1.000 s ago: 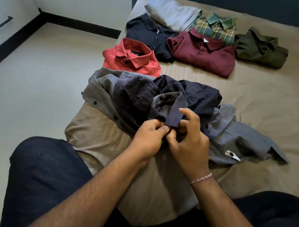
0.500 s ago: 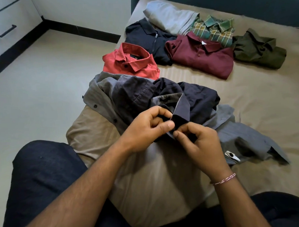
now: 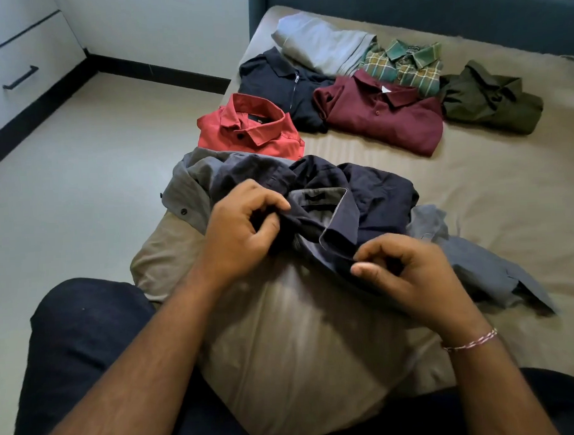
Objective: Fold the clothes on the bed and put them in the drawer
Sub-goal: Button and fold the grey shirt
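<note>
The left hand point(image 3: 243, 232) pinched the dark navy shirt point(image 3: 353, 194) by its collar, and the right hand point(image 3: 410, 274) pinched the same shirt's front edge, the two hands apart. The shirt lay crumpled just beyond them on the bed point(image 3: 509, 207), over a grey shirt point(image 3: 192, 185). Farther beyond sat folded clothes: a red shirt point(image 3: 252, 133), a maroon polo point(image 3: 383, 117), an olive shirt point(image 3: 491, 100).

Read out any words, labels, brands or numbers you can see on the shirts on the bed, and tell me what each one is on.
No text here can be read.
Red shirt: a dark label inside the collar, with a mark too small and blurred to read.
Maroon polo shirt: a white tag at the neck, with no print that can be made out.
Navy shirt held by the left hand and right hand: no lettering visible.
</note>
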A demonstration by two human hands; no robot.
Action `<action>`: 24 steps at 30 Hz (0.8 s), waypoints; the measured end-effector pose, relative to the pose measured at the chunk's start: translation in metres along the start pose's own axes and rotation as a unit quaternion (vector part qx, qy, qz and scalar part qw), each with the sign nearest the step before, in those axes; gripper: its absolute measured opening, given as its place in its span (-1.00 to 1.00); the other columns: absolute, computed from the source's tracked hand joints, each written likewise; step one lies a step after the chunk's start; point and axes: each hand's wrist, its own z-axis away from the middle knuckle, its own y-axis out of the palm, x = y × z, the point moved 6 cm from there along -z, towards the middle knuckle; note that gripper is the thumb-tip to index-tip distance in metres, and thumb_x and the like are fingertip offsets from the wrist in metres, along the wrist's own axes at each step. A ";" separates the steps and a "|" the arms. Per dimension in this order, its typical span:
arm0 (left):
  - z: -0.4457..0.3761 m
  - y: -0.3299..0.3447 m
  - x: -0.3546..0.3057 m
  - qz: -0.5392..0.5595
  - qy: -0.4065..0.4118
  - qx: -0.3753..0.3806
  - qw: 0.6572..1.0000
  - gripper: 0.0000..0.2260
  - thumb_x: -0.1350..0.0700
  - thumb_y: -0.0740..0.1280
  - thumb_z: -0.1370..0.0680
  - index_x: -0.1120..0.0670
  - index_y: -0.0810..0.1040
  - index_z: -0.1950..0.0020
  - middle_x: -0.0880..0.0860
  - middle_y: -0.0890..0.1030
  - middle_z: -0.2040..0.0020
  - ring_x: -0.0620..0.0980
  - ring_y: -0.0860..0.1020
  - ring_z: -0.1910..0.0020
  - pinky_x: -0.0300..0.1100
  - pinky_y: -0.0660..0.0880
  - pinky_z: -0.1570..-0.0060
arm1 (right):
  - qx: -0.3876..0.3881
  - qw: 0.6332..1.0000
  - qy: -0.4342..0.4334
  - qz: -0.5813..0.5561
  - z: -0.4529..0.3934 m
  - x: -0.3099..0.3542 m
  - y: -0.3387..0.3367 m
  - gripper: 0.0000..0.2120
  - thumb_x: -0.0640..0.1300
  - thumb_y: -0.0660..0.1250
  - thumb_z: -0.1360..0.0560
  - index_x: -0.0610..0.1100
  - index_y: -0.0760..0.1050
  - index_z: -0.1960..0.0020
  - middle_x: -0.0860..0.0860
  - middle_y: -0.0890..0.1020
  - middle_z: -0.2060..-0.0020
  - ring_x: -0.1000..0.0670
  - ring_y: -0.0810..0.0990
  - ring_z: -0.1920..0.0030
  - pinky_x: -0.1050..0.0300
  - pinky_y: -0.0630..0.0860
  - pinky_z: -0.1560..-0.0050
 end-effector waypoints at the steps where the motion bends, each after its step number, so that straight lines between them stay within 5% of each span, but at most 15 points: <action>1: 0.002 -0.004 0.002 0.012 -0.015 -0.025 1.000 -0.83 0.32 0.43 -0.50 0.09 0.70 -0.01 -0.03 0.63 0.08 -0.06 0.60 0.11 -0.25 0.49 0.02 | 0.019 0.998 -0.023 0.048 0.001 0.000 0.001 -0.80 0.17 0.42 -0.51 0.06 0.67 0.03 0.20 0.62 0.18 0.09 0.60 0.16 0.15 0.55 0.16; 3: 0.003 -0.011 0.006 0.049 -0.063 -0.067 0.995 -0.81 0.30 0.46 -0.52 0.01 0.70 -0.01 -0.08 0.69 0.09 -0.05 0.63 0.15 -0.23 0.55 0.08 | 0.020 0.995 -0.048 0.080 0.002 0.002 0.000 -0.84 0.11 0.39 -0.59 0.06 0.65 -0.03 0.22 0.62 0.09 0.10 0.59 0.06 -0.03 0.58 0.10; 5: -0.009 -0.017 0.005 0.107 -0.095 -0.077 0.987 -0.75 0.30 0.48 -0.52 -0.08 0.68 0.05 -0.17 0.72 0.14 -0.18 0.66 0.18 -0.32 0.55 0.11 | 0.004 0.999 -0.038 -0.008 0.001 0.007 -0.010 -0.89 -0.01 0.37 -0.65 -0.02 0.63 -0.02 0.12 0.65 0.10 0.04 0.63 0.07 -0.04 0.58 0.11; 10: -0.107 -0.023 -0.034 0.195 -0.093 0.114 0.970 -0.92 0.22 0.52 -0.52 0.05 0.70 0.12 -0.03 0.69 0.20 -0.17 0.59 0.20 -0.33 0.50 0.14 | -0.153 0.938 0.083 -0.298 -0.046 0.023 -0.080 -0.91 -0.12 0.46 -0.48 -0.12 0.70 0.14 -0.01 0.67 0.29 0.04 0.59 0.23 0.17 0.56 0.16; 13: -0.191 -0.026 -0.044 0.081 -0.101 0.014 0.991 -0.94 0.17 0.55 -0.51 0.02 0.73 0.12 -0.05 0.72 0.21 -0.18 0.61 0.25 -0.17 0.56 0.09 | -0.300 0.916 0.090 -0.253 -0.095 0.030 -0.144 -0.91 -0.19 0.53 -0.50 -0.10 0.68 0.18 -0.01 0.71 0.26 0.05 0.63 0.21 0.04 0.59 0.08; 15: -0.209 -0.021 -0.063 0.013 -0.090 -0.043 0.995 -0.98 0.11 0.54 -0.50 0.01 0.74 0.08 -0.10 0.73 0.19 -0.19 0.67 0.21 -0.17 0.62 0.01 | -0.339 0.912 0.081 -0.214 -0.107 0.040 -0.159 -0.89 -0.20 0.53 -0.51 -0.08 0.67 0.17 0.02 0.72 0.27 0.12 0.63 0.25 0.17 0.59 0.13; 20: -0.112 0.003 -0.082 0.027 -0.043 -0.099 0.994 -0.83 0.22 0.47 -0.49 -0.02 0.72 -0.01 -0.18 0.71 0.12 -0.30 0.65 0.09 -0.42 0.51 0.01 | -0.285 0.927 0.125 -0.209 -0.060 0.025 -0.080 -0.90 -0.25 0.50 -0.53 -0.12 0.67 0.15 0.07 0.72 0.29 0.16 0.63 0.27 0.28 0.57 0.18; 24: -0.011 0.039 -0.043 0.084 -0.133 -0.066 0.985 -0.72 0.22 0.45 -0.44 -0.06 0.72 -0.09 -0.25 0.69 0.11 -0.29 0.65 0.04 -0.41 0.52 -0.02 | -0.213 0.920 0.216 -0.248 0.007 -0.008 0.020 -0.87 -0.28 0.47 -0.54 -0.08 0.68 0.13 0.07 0.75 0.21 0.08 0.69 0.16 0.28 0.59 0.10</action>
